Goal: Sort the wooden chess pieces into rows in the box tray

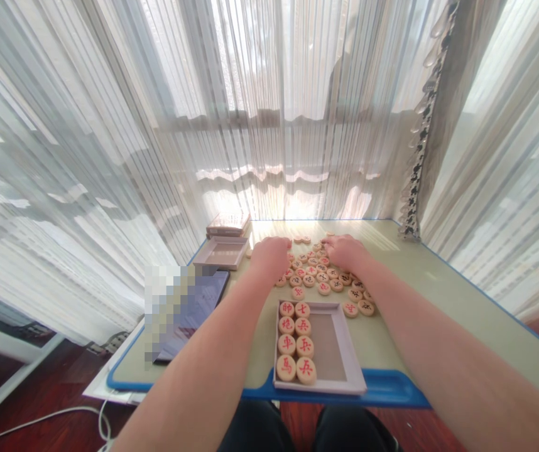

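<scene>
We judge the loose discs (322, 277), spread at 12 o'clock from the near box (330, 345), light, hard and smooth, best pinched by their rims. Our left hand (270, 256), at 11 o'clock, and right hand (346, 252), at 1 o'clock, bend over the cluster's edges, fingers partly curled; we cannot tell whether either grips 1.

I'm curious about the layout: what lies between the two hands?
In the head view, loose round pieces, marked red or black, lie between the left hand and right hand.
</scene>
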The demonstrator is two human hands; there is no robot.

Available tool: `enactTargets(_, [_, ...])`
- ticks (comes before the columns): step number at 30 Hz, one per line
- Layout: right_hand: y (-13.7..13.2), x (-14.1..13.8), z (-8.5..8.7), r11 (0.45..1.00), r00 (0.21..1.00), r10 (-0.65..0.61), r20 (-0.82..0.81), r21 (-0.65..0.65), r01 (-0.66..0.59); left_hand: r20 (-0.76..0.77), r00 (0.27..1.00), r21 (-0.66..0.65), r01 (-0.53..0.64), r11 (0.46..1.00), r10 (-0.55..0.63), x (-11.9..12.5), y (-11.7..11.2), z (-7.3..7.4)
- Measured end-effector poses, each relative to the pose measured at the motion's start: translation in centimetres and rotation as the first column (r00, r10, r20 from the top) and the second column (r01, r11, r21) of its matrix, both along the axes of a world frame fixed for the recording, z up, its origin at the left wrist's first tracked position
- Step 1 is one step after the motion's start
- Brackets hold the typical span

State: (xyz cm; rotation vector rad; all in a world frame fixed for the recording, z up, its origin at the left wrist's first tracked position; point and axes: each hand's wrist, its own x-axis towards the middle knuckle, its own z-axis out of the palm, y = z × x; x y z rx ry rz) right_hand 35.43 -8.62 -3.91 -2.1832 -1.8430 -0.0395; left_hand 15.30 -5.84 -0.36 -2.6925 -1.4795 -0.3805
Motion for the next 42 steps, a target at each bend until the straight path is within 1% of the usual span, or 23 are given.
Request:
enactTargets(2, [-0.1, 0.0, 0.2, 0.999, 0.999, -0.031, 0.010, 0.017, 0.030, 0.012, 1.000, 0.004, -0.005, 1.000, 0.005, 0.1, -0.1, 0.0])
enactTargets(5, [-0.1, -0.2, 0.4, 0.998, 0.997, -0.054, -0.047, 0.018, 0.055, 0.033, 0.999, 0.006, 0.006, 1.000, -0.006, 0.4, -0.3, 0.0])
enactTargets(11, [0.2, -0.2, -0.1, 0.997, 0.973, 0.012, -0.231, 0.080, 0.007, 0.062, 0.998, 0.004, 0.000, 1.000, -0.001, 0.7, -0.6, 0.0])
enactTargets(15, [0.3, -0.2, -0.2, 0.994, 0.951, 0.011, -0.309, 0.107, 0.024, 0.068, 0.998, 0.019, 0.013, 1.000, -0.014, 0.7, -0.4, -0.1])
enactTargets(17, [0.1, -0.6, 0.2, 0.986, 0.912, 0.018, -0.409, 0.157, 0.050, 0.081, 0.996, 0.026, 0.031, 0.999, -0.033, 0.7, -0.5, -0.1])
enactTargets(18, [-0.1, -1.0, 0.5, 0.980, 0.867, 0.038, -0.496, 0.190, 0.066, 0.093, 0.995, 0.033, 0.045, 0.998, -0.048, 0.7, -0.6, -0.1])
enactTargets(19, [-0.3, -1.5, 0.8, 0.971, 0.799, 0.074, -0.597, 0.227, 0.080, 0.112, 0.992, 0.041, 0.061, 0.997, -0.065, 0.7, -0.7, 0.0])
enactTargets(20, [-0.6, -2.1, 1.2, 0.961, 0.703, 0.127, -0.699, 0.262, 0.087, 0.138, 0.987, 0.045, 0.077, 0.996, -0.083, 0.7, -0.7, 0.1])
enactTargets(21, [-0.8, -2.7, 1.5, 0.955, 0.590, 0.190, -0.785, 0.286, 0.073, 0.170, 0.980, 0.044, 0.094, 0.995, -0.100, 0.7, -0.8, 0.1])
enactTargets(22, [-1.1, -3.3, 1.8, 0.948, 0.477, 0.253, -0.842, 0.315, 0.052, 0.206, 0.972, 0.038, 0.109, 0.993, -0.115, 0.7, -0.9, 0.2])
enactTargets(23, [-1.3, -3.9, 2.0, 0.942, 0.377, 0.305, -0.875, 0.336, 0.018, 0.243, 0.962, 0.033, 0.119, 0.992, -0.124, 0.7, -0.9, 0.3])
enactTargets(25, [-1.5, -4.9, 2.3, 0.929, 0.215, 0.363, -0.907, 0.370, -0.007, 0.299, 0.945, 0.038, 0.124, 0.992, -0.130, 0.6, -0.8, 0.4])
enactTargets(26, [-1.5, -5.2, 2.3, 0.927, 0.146, 0.371, -0.917, 0.375, 0.000, 0.319, 0.939, 0.051, 0.121, 0.991, -0.131, 0.6, -0.7, 0.5])
enactTargets(28, [-1.5, -5.5, 2.2, 0.932, 0.037, 0.359, -0.933, 0.360, 0.036, 0.355, 0.924, 0.084, 0.119, 0.989, -0.142, 0.5, -0.6, 0.6])
enactTargets(30, [-1.5, -5.4, 2.1, 0.942, -0.031, 0.334, -0.942, 0.333, 0.049, 0.389, 0.902, 0.108, 0.155, 0.982, -0.185, 0.5, -0.6, 0.6])
enactTargets(31, [-1.5, -5.4, 2.1, 0.945, -0.046, 0.325, -0.944, 0.324, 0.044, 0.407, 0.889, 0.119, 0.179, 0.977, -0.212, 0.5, -0.6, 0.6])
enactTargets(33, [-1.6, -5.3, 2.2, 0.945, -0.045, 0.326, -0.944, 0.325, 0.029, 0.438, 0.862, 0.144, 0.214, 0.966, -0.256, 0.6, -0.7, 0.5])
enactTargets(37, [-1.8, -5.5, 2.4, 0.937, 0.013, 0.347, -0.938, 0.348, 0.029, 0.510, 0.819, 0.188, 0.194, 0.963, -0.265, 0.9, -0.8, 0.2])
enactTargets(39, [-1.9, -5.6, 2.4, 0.939, 0.032, 0.340, -0.940, 0.341, 0.041, 0.516, 0.812, 0.220, 0.183, 0.958, -0.274, 1.0, -0.8, 0.1])
enactTargets(42, [-2.0, -5.6, 2.5, 0.941, 0.047, 0.333, -0.942, 0.335, 0.050, 0.473, 0.827, 0.273, 0.190, 0.943, -0.304, 0.9, -0.7, 0.2])
